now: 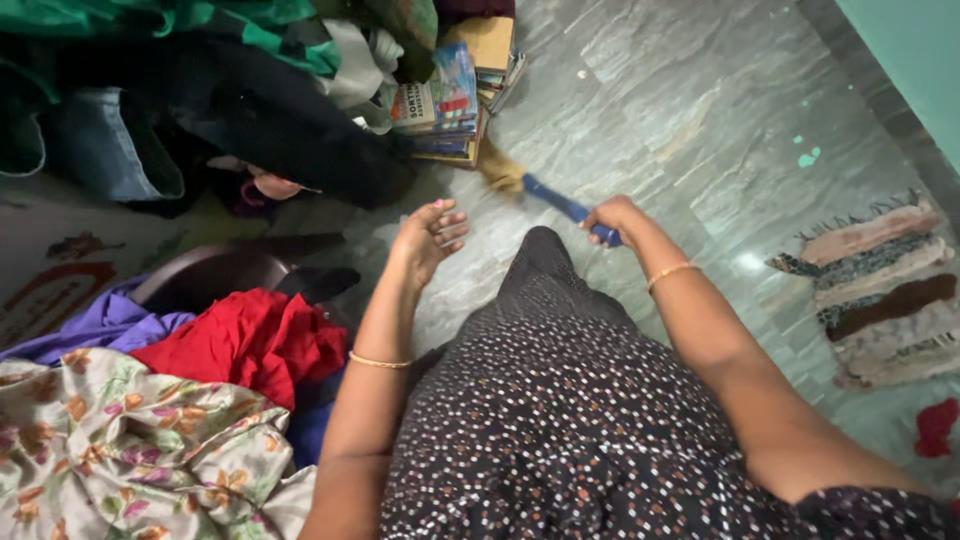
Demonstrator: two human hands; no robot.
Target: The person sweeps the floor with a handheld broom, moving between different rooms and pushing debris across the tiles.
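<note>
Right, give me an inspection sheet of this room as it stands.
Surface: grey-green stone floor, glossy, with a few pale specks.
Job's things: broom with blue handle and straw-coloured bristles, its head on the floor by the stacked books.
Clutter: heap of dark clothes; red cloth; floral fabric; purple cloth; striped rag rug; small red scrap.
Grippers: right hand closed on the broom handle; left hand raised, fingers loosely curled, holding nothing.
Cables: nothing seen.
Surroundings: green wall at the upper right.
</note>
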